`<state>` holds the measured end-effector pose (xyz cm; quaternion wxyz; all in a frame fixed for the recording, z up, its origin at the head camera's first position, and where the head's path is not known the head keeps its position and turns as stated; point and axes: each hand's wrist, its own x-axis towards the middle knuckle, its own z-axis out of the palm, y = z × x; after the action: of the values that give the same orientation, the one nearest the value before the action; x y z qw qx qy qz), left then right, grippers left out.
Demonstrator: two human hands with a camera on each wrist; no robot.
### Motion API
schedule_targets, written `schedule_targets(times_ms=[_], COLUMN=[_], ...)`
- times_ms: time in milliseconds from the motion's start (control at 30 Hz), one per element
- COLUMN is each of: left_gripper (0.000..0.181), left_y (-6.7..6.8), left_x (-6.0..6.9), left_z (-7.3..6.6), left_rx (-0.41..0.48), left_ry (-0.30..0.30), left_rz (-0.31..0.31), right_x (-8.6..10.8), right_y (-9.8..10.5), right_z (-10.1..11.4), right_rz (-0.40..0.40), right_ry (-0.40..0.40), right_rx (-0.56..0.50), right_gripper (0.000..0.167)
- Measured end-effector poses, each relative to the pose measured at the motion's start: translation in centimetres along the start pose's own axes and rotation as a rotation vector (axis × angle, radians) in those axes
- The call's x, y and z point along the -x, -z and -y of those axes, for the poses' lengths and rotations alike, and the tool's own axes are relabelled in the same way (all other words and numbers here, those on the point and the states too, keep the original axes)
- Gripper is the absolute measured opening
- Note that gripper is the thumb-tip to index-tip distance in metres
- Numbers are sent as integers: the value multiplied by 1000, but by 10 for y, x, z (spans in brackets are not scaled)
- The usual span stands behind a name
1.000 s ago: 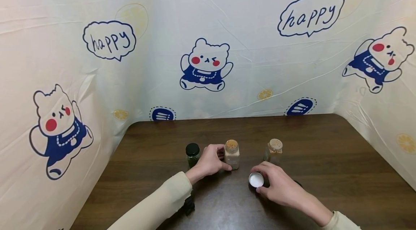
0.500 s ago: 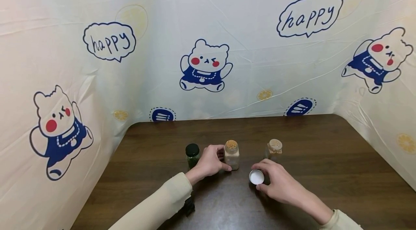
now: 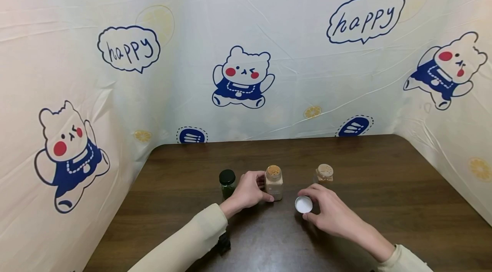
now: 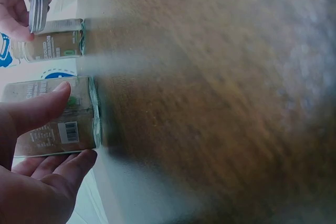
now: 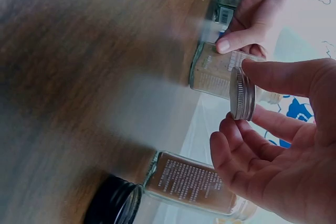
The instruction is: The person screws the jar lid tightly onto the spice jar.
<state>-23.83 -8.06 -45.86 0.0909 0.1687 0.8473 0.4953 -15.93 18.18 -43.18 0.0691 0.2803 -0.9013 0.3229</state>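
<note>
Centre jar (image 3: 275, 188), right-of-centre jar (image 3: 325, 171) uncapped, apparently not yet reclosed; left hand (image 3: 247, 191) grips first, right hand (image 3: 328, 210) pinches metal lid (image 3: 303, 205).

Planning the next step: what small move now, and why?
I'd probably have the right hand turn the lid over: its white inside faces up, while the left hand grips the middle jar, whose orange top is uncovered.

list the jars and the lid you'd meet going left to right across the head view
Black-capped jar → orange-topped jar → round lid → pale-topped jar.
</note>
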Motion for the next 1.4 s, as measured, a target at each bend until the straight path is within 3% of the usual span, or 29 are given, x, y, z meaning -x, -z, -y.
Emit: schedule_targets(times_ms=[733,967,1400], left_gripper=[60,60,59], left_y=[0,-1,-2], left_x=[1,0,0], left_z=[0,1,2], left_rx=[6,1,5], left_ry=[-7,-11,-14], left_rz=[0,-12,-11], right_x=[-7,-12,-22], right_y=[10,10,11], right_z=[4,7,11], right_rz=[-26,-48,-28], right_ry=[-17,13,-32], right_rx=[20,26,36], right_gripper=[40,39,38])
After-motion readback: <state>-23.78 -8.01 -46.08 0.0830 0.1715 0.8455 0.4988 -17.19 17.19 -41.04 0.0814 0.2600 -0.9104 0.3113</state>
